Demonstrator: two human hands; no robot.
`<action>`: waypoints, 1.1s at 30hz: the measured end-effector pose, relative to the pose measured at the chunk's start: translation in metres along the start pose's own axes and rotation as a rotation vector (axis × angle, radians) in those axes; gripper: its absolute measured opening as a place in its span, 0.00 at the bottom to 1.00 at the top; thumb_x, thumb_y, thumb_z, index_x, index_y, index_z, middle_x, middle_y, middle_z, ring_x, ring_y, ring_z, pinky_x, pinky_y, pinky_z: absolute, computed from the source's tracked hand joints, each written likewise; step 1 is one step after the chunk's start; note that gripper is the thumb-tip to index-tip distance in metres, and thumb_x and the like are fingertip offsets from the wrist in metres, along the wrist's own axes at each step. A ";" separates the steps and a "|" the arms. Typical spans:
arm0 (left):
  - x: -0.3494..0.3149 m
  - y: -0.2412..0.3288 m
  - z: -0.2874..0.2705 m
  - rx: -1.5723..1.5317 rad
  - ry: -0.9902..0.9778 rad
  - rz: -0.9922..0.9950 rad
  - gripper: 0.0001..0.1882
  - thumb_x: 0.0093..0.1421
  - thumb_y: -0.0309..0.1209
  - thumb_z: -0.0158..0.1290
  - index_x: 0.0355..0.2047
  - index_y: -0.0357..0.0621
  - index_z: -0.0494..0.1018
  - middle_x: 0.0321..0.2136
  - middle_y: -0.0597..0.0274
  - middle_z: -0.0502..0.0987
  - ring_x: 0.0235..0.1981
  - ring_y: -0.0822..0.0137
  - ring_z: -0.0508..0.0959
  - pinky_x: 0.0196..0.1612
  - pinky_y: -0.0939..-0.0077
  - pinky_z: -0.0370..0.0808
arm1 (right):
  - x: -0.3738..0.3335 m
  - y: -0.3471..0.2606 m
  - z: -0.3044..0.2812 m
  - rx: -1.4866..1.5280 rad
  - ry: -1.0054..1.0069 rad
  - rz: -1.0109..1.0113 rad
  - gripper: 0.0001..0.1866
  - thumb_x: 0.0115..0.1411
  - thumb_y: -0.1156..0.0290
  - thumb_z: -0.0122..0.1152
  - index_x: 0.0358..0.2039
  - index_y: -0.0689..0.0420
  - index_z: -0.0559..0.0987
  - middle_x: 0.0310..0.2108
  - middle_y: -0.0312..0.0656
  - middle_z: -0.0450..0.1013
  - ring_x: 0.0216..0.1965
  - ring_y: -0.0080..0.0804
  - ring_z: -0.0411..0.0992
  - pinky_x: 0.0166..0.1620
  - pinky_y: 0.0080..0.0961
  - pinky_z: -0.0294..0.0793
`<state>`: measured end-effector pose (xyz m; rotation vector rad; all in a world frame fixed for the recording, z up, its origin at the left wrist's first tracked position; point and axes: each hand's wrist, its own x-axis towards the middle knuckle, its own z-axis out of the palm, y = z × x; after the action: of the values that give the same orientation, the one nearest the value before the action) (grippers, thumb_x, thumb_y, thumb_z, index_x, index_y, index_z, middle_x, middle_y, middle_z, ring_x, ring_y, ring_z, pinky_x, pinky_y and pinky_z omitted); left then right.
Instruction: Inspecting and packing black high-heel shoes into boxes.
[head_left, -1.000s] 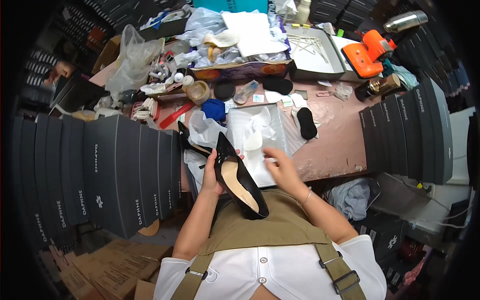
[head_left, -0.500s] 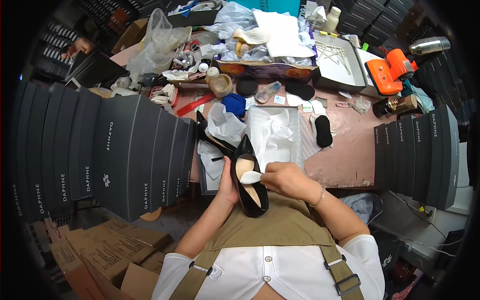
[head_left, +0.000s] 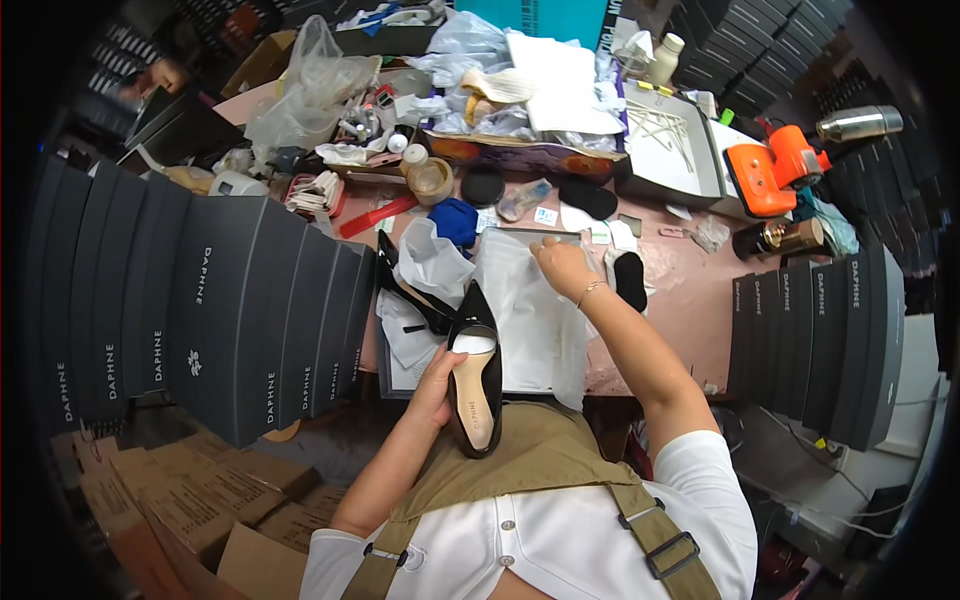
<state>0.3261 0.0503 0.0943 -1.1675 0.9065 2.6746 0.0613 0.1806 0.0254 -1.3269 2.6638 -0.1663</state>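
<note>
My left hand [head_left: 434, 389] is wrapped round the side of a black pointed pump [head_left: 492, 375], its toe pointing away from me. A white wad [head_left: 474, 343] sits inside towards the toe of the pump, above the beige insole. Another black pump [head_left: 425, 305] lies to the left, partly on white paper. My right hand [head_left: 562, 268] is over the far part of an open shoe box lined with white tissue paper [head_left: 525, 335]. Its fingers are drawn together at the paper, their tips partly hidden.
Dark shoe boxes [head_left: 225, 320] stand in a row at the left, with more boxes [head_left: 830, 330] at the right. At the back are a carton of crumpled plastic [head_left: 520, 150], a tray of white sticks [head_left: 665, 150] and an orange device [head_left: 765, 175]. A blue cloth [head_left: 455, 220] lies near the pumps.
My right hand has left the white wad inside the pump and moved away to the paper in the box. The left hand has brought the pump slightly nearer and to the left.
</note>
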 end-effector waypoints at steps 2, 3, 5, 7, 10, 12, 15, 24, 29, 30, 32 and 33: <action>0.001 -0.001 0.001 -0.034 -0.010 -0.006 0.24 0.57 0.31 0.50 0.54 0.43 0.64 0.47 0.57 0.72 0.48 0.63 0.73 0.53 0.69 0.69 | 0.013 0.003 0.039 -0.307 0.010 -0.011 0.09 0.54 0.71 0.51 0.35 0.56 0.78 0.37 0.43 0.73 0.39 0.41 0.72 0.40 0.39 0.68; -0.003 -0.002 0.002 -0.049 -0.012 -0.007 0.24 0.58 0.32 0.50 0.55 0.43 0.63 0.48 0.57 0.72 0.49 0.64 0.72 0.55 0.70 0.67 | 0.014 -0.001 0.045 -0.326 0.035 0.064 0.10 0.55 0.68 0.51 0.34 0.53 0.80 0.38 0.40 0.73 0.44 0.36 0.69 0.45 0.36 0.63; -0.005 -0.006 -0.004 -0.116 0.009 -0.061 0.21 0.58 0.35 0.51 0.51 0.40 0.67 0.44 0.56 0.75 0.43 0.64 0.76 0.49 0.70 0.72 | 0.016 -0.002 0.041 -0.413 -0.110 0.025 0.11 0.55 0.69 0.51 0.33 0.52 0.81 0.38 0.40 0.73 0.45 0.36 0.68 0.45 0.36 0.62; -0.002 -0.010 -0.012 -0.190 0.011 -0.179 0.20 0.58 0.38 0.51 0.46 0.37 0.71 0.39 0.56 0.78 0.37 0.63 0.78 0.44 0.69 0.75 | 0.006 0.003 0.037 -0.490 -0.125 -0.072 0.12 0.56 0.68 0.50 0.32 0.52 0.83 0.38 0.40 0.73 0.47 0.37 0.67 0.47 0.36 0.60; 0.002 -0.014 -0.010 -0.254 -0.049 -0.200 0.21 0.57 0.39 0.52 0.46 0.36 0.71 0.40 0.54 0.78 0.38 0.63 0.78 0.44 0.69 0.75 | -0.005 0.010 0.034 -0.532 -0.037 -0.193 0.12 0.56 0.68 0.50 0.32 0.53 0.83 0.38 0.41 0.73 0.45 0.38 0.68 0.48 0.37 0.60; 0.010 -0.021 -0.012 -0.218 -0.045 -0.171 0.19 0.56 0.36 0.53 0.45 0.40 0.70 0.40 0.55 0.76 0.40 0.63 0.77 0.45 0.68 0.75 | 0.002 0.017 0.043 -0.461 -0.139 -0.092 0.12 0.57 0.68 0.49 0.34 0.54 0.81 0.36 0.42 0.74 0.42 0.38 0.71 0.48 0.39 0.60; 0.008 -0.021 -0.011 -0.213 -0.007 -0.133 0.18 0.55 0.32 0.53 0.46 0.43 0.64 0.42 0.57 0.73 0.43 0.62 0.75 0.47 0.65 0.74 | 0.006 0.009 0.044 -0.389 -0.061 -0.042 0.09 0.57 0.70 0.48 0.36 0.52 0.77 0.31 0.41 0.76 0.38 0.37 0.73 0.47 0.40 0.61; 0.015 -0.019 -0.005 -0.401 -0.205 -0.034 0.24 0.62 0.40 0.53 0.53 0.45 0.58 0.46 0.57 0.70 0.46 0.63 0.73 0.49 0.66 0.73 | -0.071 -0.079 -0.104 0.791 0.000 -0.182 0.09 0.45 0.78 0.60 0.28 0.60 0.71 0.25 0.48 0.68 0.31 0.47 0.73 0.33 0.38 0.72; 0.008 -0.029 0.033 -0.092 -0.050 0.182 0.32 0.63 0.34 0.53 0.60 0.47 0.48 0.54 0.57 0.62 0.53 0.65 0.68 0.52 0.67 0.70 | -0.062 -0.132 -0.055 0.329 0.198 -0.133 0.21 0.50 0.75 0.54 0.47 0.53 0.68 0.36 0.45 0.65 0.36 0.43 0.70 0.34 0.39 0.73; 0.006 -0.025 0.032 -0.085 0.032 0.147 0.31 0.63 0.33 0.52 0.60 0.48 0.49 0.53 0.57 0.64 0.53 0.64 0.68 0.52 0.67 0.70 | -0.054 -0.135 -0.052 0.311 0.259 -0.094 0.23 0.50 0.75 0.53 0.49 0.52 0.68 0.37 0.45 0.65 0.38 0.42 0.68 0.35 0.40 0.72; 0.013 -0.026 0.022 -0.091 0.053 0.130 0.28 0.62 0.31 0.52 0.59 0.45 0.53 0.51 0.56 0.66 0.52 0.64 0.69 0.51 0.66 0.71 | -0.051 -0.131 -0.050 0.372 0.060 -0.125 0.33 0.50 0.70 0.60 0.58 0.51 0.63 0.50 0.52 0.63 0.50 0.52 0.64 0.48 0.42 0.69; 0.014 -0.027 0.016 -0.090 0.055 0.133 0.26 0.61 0.30 0.52 0.57 0.45 0.54 0.50 0.56 0.67 0.51 0.63 0.70 0.51 0.66 0.71 | -0.055 -0.123 -0.052 0.477 -0.017 -0.213 0.37 0.50 0.69 0.62 0.61 0.51 0.60 0.54 0.55 0.60 0.54 0.55 0.62 0.52 0.42 0.67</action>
<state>0.3139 0.0795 0.0795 -1.2470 0.9115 2.8288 0.1795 0.1523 0.1028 -1.4205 2.2556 -0.7571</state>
